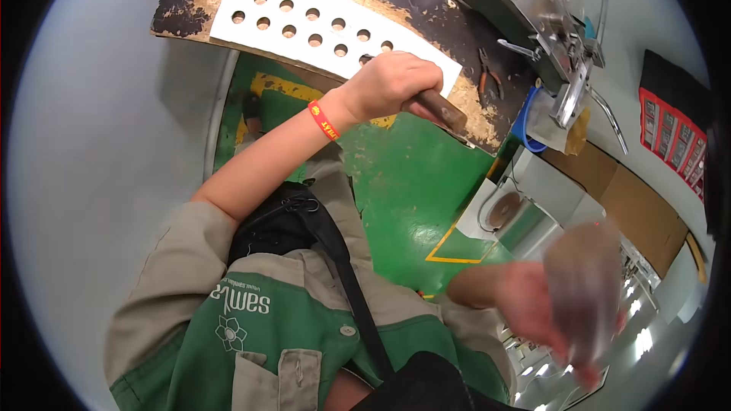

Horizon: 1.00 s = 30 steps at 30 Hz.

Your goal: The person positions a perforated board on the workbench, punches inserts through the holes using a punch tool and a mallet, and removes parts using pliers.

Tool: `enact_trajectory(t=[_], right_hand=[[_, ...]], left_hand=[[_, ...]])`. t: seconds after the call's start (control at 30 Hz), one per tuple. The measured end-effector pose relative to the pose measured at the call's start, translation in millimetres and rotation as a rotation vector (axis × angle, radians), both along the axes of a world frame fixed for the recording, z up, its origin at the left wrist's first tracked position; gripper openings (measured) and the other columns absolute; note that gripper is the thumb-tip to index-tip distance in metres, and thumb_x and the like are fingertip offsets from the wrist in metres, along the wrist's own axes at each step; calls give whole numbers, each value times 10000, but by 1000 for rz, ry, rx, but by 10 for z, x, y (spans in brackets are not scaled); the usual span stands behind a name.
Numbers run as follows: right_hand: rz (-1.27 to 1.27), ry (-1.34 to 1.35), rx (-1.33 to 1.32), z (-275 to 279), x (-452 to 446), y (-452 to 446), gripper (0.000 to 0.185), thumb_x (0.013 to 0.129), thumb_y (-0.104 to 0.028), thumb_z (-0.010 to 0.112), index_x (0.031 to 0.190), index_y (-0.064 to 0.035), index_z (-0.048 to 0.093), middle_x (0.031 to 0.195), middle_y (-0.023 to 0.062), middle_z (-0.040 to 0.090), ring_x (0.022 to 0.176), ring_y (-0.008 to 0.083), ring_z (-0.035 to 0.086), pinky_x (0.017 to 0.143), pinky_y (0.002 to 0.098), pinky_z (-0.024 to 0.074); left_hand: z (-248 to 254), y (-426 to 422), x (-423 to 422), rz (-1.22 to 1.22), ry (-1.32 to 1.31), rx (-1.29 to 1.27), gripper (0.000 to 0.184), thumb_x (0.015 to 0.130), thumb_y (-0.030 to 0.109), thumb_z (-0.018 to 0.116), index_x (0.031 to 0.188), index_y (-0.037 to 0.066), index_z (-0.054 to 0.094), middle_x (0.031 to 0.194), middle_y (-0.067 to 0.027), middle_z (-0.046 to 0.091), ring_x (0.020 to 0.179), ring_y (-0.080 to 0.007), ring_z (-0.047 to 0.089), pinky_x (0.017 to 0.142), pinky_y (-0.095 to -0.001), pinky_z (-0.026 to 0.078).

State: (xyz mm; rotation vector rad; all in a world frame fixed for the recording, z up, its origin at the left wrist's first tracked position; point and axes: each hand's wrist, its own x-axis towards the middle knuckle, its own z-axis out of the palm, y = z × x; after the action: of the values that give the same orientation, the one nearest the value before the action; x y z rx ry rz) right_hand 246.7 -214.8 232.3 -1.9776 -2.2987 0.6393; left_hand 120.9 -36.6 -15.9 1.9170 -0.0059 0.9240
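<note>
A white board (415, 61) with two rows of round holes lies along the bench edge. My left hand (392, 85), with a red band at its wrist, is closed around a brown rod-like tool (445, 110) over the board's right part. One end of that tool sticks out toward the lower right; its other end is mostly covered by my fingers, near a hole. Raised at the lower right, my right hand (525, 301) grips a thick brown mallet-like tool (585, 289). Motion smears both, so the exact kind is unclear. The two tools are apart.
Pliers (489, 76) lie right of the board on the worn dark bench (179, 11). A metal fixture with levers (525, 11) stands at its right end. Beyond are a blue bin (525, 122), a white box-like unit (552, 190) and cardboard (640, 190). Green floor (403, 183) shows below.
</note>
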Motion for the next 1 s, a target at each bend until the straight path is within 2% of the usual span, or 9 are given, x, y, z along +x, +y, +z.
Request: enact_trajectory(t=[0.13, 0.17, 0.33, 0.47, 0.7, 0.8, 0.87, 0.93, 1.0], right_hand=[[-419, -24, 1034, -1197, -653, 96, 475, 867, -330, 699, 1301, -335, 507, 1162, 96, 506, 1114, 264, 519, 804, 409, 532], [-483, 39, 881, -1058, -585, 42, 487, 856, -388, 707, 1295, -396, 495, 1250, 147, 451, 1110, 340, 509, 854, 436, 527], [-743, 488, 1135, -711, -262, 524, 753, 880, -352, 668, 1439, 10, 317, 1260, 224, 495, 1067, 283, 559, 874, 416, 509], [-841, 853, 1165, -980, 217, 960, 556, 878, -92, 677, 1378, 13, 458, 1102, 149, 624, 981, 202, 601, 899, 329, 494], [-653, 412, 801, -1802, 128, 1316, 471, 701, 16, 770, 1155, -61, 672, 1181, 144, 548, 1058, 283, 596, 881, 344, 503], [-572, 162, 835, -1965, 130, 1330, 493, 692, -18, 790, 1166, -94, 674, 1177, 156, 547, 1046, 299, 593, 882, 359, 494], [-555, 208, 792, -2073, 173, 1350, 484, 707, -42, 786, 1174, -92, 670, 1190, 160, 545, 1058, 311, 585, 903, 372, 481], [-577, 181, 767, -2084, 199, 1368, 471, 745, -102, 766, 1202, -89, 653, 1220, 172, 532, 1108, 339, 549, 949, 388, 450], [-565, 65, 808, -1872, 121, 1331, 529, 751, -148, 764, 1248, -61, 602, 1257, 192, 512, 1163, 352, 510, 1003, 389, 407]], left_hand=[[-8, 6, 98, 57, -17, -7, 348, 732, 346, 742, 810, 92, 518, 703, -53, 541, 649, -268, 566, 592, -364, 441], [6, 19, 167, 81, -18, -11, 337, 759, 317, 746, 809, 92, 501, 695, -58, 538, 638, -278, 568, 587, -374, 450], [-10, 177, 177, 18, 71, -285, 242, 811, 192, 748, 840, 61, 547, 707, -96, 556, 641, -274, 581, 586, -338, 468], [-205, 580, 234, 51, 29, -649, 536, 957, 575, 470, 997, 43, 525, 752, 18, 518, 630, -28, 419, 541, -206, 339], [-336, 644, 330, 73, 91, -1008, 430, 990, 512, 452, 856, 104, 446, 698, 29, 445, 553, -34, 376, 490, -183, 313], [-247, 820, 367, -314, -538, -775, 465, 962, 540, 475, 863, 86, 446, 699, 15, 407, 563, -44, 324, 494, -195, 256], [185, 759, 165, 20, -218, -784, 502, 949, 565, 481, 862, 72, 451, 698, 16, 417, 551, -45, 326, 499, -196, 259], [-33, 836, 298, -270, -624, -652, 530, 934, 594, 481, 872, 68, 459, 690, 24, 414, 544, -44, 323, 497, -199, 262], [431, 624, 35, -109, -226, -780, 522, 896, 538, 595, 994, 25, 585, 641, -2, 493, 503, -108, 424, 507, -247, 353]])
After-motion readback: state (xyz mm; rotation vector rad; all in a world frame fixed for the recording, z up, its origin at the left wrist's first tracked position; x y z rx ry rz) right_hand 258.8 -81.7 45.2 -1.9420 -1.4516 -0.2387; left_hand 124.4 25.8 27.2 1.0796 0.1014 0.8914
